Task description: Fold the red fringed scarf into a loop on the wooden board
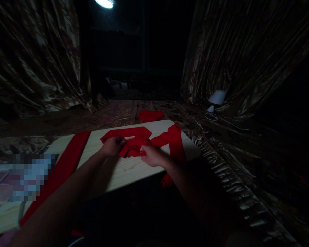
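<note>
we see a pale wooden board (134, 171), shiny draped curtains (247, 51), a small white lamp (217, 97) and a ceiling light (104, 3).

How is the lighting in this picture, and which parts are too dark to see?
Head view: one ceiling lamp lights the pale wooden board and red cloth strip; both hands grip it; forearms cast shadows; the corners stay black.
</note>
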